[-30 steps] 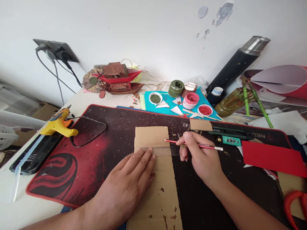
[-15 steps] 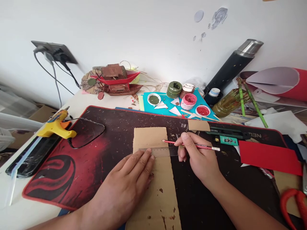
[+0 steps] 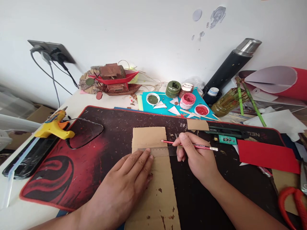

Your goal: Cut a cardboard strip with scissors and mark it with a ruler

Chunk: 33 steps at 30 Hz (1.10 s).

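Note:
A long strip of brown cardboard (image 3: 161, 179) lies on the dark mat, with torn, dark marks toward its near end. Across its upper part rests a clear plastic ruler (image 3: 159, 152). My left hand (image 3: 128, 182) is laid flat with fingers stretched out, its fingertips pressing the ruler's left part onto the cardboard. In my right hand (image 3: 195, 156) a red pencil (image 3: 203, 147) is pinched, its tip above the ruler over the cardboard's right side. The lower fingers of that hand are by the ruler's right end; whether they touch it I cannot tell.
A yellow glue gun (image 3: 54, 126) sits at left with its cord on the mat (image 3: 115, 127). Behind are model boats (image 3: 115, 78), open paint jars (image 3: 187, 101) and a black flask (image 3: 230, 67). At right lie a cutter (image 3: 225, 131), red card (image 3: 267, 155) and red-handled scissors (image 3: 285, 195).
The whole view has shifted slightly, so things sit a little farther left. Both hands, the ruler and the pencil keep nearly the same place on the cardboard.

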### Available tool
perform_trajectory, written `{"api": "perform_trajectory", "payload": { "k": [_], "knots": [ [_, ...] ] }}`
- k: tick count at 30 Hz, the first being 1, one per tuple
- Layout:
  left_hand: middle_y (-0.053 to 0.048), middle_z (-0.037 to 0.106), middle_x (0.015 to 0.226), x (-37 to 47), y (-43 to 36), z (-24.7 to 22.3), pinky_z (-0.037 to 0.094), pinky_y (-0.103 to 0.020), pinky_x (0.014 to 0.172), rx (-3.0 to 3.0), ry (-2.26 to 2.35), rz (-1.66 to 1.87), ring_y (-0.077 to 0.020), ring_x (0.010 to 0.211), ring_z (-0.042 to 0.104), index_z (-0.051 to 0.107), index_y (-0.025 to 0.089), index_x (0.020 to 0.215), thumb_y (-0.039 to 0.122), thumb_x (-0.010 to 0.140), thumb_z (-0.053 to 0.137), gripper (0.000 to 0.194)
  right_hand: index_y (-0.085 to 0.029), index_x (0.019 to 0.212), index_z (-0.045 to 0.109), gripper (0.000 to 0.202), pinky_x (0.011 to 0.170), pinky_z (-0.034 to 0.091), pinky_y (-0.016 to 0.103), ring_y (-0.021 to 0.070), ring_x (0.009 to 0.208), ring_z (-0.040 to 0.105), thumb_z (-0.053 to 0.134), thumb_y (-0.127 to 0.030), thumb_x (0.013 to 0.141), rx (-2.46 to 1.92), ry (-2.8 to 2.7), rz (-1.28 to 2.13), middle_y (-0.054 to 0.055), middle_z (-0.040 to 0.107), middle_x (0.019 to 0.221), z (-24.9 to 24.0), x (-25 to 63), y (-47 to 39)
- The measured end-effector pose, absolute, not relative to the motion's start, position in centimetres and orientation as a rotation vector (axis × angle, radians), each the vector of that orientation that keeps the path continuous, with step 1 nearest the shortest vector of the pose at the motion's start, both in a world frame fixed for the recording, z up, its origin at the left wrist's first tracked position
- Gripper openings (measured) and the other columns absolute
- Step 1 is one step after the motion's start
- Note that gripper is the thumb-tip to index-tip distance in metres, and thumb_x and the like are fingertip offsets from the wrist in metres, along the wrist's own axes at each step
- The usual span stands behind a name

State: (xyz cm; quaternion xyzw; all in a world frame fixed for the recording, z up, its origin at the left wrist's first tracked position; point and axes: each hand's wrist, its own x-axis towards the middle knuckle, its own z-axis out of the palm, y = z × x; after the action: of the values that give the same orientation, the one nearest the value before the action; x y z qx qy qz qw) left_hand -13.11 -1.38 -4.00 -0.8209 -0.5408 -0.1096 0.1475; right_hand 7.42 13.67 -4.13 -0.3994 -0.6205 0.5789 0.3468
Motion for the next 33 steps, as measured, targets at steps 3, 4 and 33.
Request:
{"api": "perform_trajectory", "payload": {
  "k": [3, 4, 33],
  "knots": [
    [-0.014, 0.073, 0.148, -13.1, -1.4, -4.0, 0.058, -0.042, 0.105, -2.354, -1.565, -0.321, -0.0287, 0.130, 0.071, 0.067, 0.006, 0.143, 0.021, 0.116, 0.044, 0.039, -0.021, 0.084, 0.077, 0.049, 0.050, 0.045, 0.027, 0.0147, 0.047, 0.057, 0.064, -0.061, 0.108, -1.031, -1.617, 1.499, -0.002, 0.061, 0.053, -4.2, 7.5, 13.6],
    [-0.014, 0.073, 0.148, -13.1, -1.4, -4.0, 0.058, -0.042, 0.105, -2.355, -1.565, -0.320, -0.0286, 0.130, 0.071, 0.068, 0.007, 0.143, 0.022, 0.116, 0.044, 0.039, -0.021, 0.083, 0.077, 0.049, 0.050, 0.045, 0.027, 0.0146, 0.047, 0.057, 0.063, -0.061, 0.108, -1.030, -1.620, 1.495, -0.001, 0.061, 0.053, -4.2, 7.5, 13.6],
    [-0.015, 0.074, 0.145, -12.9, -1.0, -4.8, 0.055, -0.044, 0.105, -2.312, -1.642, -0.440, -0.0299, 0.129, 0.071, 0.070, 0.010, 0.142, 0.025, 0.114, 0.044, 0.040, -0.020, 0.078, 0.075, 0.059, 0.046, 0.043, 0.025, 0.0136, 0.043, 0.055, 0.066, -0.074, 0.100, -1.015, -1.592, 1.452, -0.001, 0.060, 0.049, -3.7, 7.2, 13.6]
  ]
}}
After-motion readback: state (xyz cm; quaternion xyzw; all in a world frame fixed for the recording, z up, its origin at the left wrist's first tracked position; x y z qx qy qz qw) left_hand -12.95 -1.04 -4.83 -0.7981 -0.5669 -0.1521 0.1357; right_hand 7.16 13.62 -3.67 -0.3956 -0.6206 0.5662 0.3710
